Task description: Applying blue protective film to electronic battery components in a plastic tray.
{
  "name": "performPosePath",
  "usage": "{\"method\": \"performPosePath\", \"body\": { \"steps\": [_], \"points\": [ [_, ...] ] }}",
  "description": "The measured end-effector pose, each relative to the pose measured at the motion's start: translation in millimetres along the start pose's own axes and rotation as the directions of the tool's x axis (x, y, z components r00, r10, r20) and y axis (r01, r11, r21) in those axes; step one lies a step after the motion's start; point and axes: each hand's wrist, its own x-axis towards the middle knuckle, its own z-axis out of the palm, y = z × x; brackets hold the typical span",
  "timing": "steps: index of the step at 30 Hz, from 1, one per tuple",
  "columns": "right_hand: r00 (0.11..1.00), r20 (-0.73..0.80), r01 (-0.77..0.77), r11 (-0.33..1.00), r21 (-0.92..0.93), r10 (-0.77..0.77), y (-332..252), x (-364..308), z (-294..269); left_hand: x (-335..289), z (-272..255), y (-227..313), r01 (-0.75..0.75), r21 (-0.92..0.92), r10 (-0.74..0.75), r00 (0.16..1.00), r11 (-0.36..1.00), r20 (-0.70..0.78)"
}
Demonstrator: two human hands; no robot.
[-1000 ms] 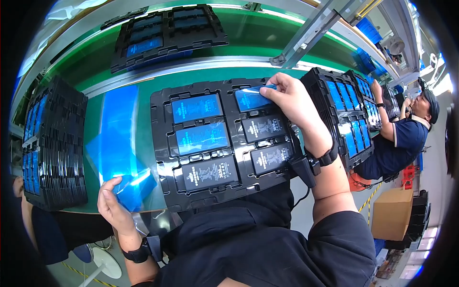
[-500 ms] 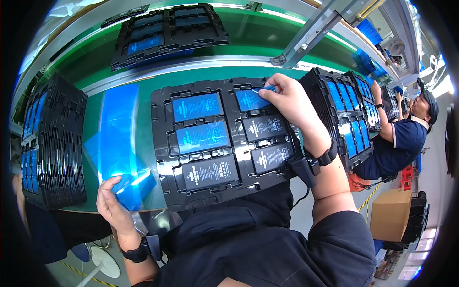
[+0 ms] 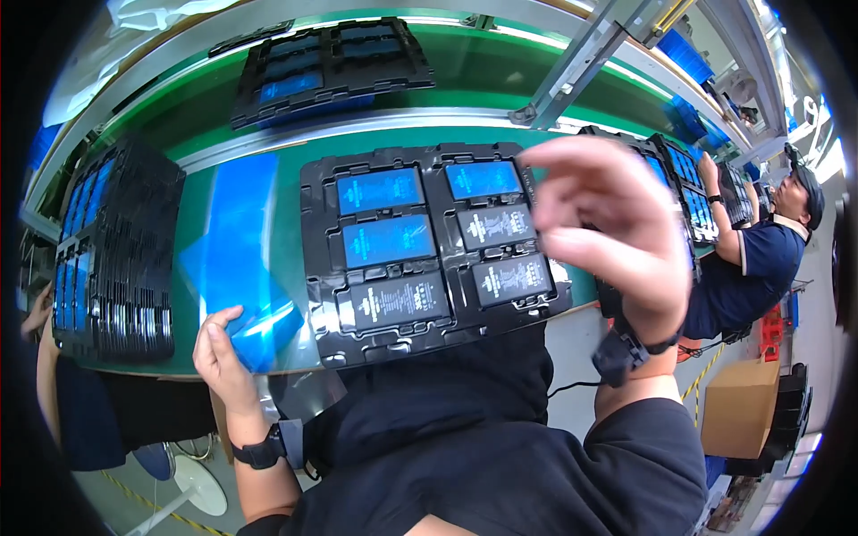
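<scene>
Locate tray flat on tabletop, along near edge, approx. mid L–R. Count 6 cells in tray, 2 cols x 3 rows, 1 per pocket.

Covered, qty 3: far-L cell, mid-L cell, far-R cell. Note blue face on each, print partly visible thru. Bare, qty 3: near-L cell, mid-R cell, near-R cell. Note blk face, white print exposed. Judge covering as approx. 50% complete, w/ full near row plus mid-R pocket left. Flatness and alignment on covered cells: too small to verify.

Find loose film just L of tray, running from far edge of tabletop toward near edge. Blue, overlapping, w/ clear part at near end; exact qty not countable.

L hand: at near edge of tabletop, fingertips at near end of loose film. Pinch vs. mere rest: not possible to tell from this view.

R hand: raised over R edge of tray, blurred. Thumb and fingers curved, spread apart, nothing seen btwn.

At L end of tabletop, note L stack, blk trays w/ blue-faced cells on top. Beyond far edge, note far tray, also w/ blue-faced cells.
</scene>
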Motion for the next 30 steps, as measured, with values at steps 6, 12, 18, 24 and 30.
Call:
{"method": "performPosePath", "body": {
  "steps": [6, 12, 18, 24, 30],
  "points": [
    [0.213, 0.734, 0.527, 0.709, 0.469, -0.645, -12, -1, 1, 2, -7, 4, 0.006, -0.051, -0.005, 1.000, 0.999, 0.019],
    [0.844, 0.342, 0.518, 0.792, -0.324, -0.413, 9, -14, 57, 2, -14, 56, -0.283, -0.147, 0.286, 0.958, 0.948, -0.004],
    [0.693, 0.384, 0.717, 0.636, -0.284, -0.610, 27, 6, 121, -15, -13, 102, -0.299, -0.132, 0.320, 0.928, 0.945, 0.188],
    [0.611, 0.229, 0.791, 0.588, -0.166, -0.758, 51, -5, 149, -32, -16, 103, 0.057, -0.534, 0.077, 0.971, 0.844, 0.224],
    [0.574, 0.226, 0.818, 0.565, -0.109, -0.787, 61, -19, 146, -27, -37, 92, 0.121, -0.370, 0.072, 0.881, 0.921, 0.467]
  ]
}}
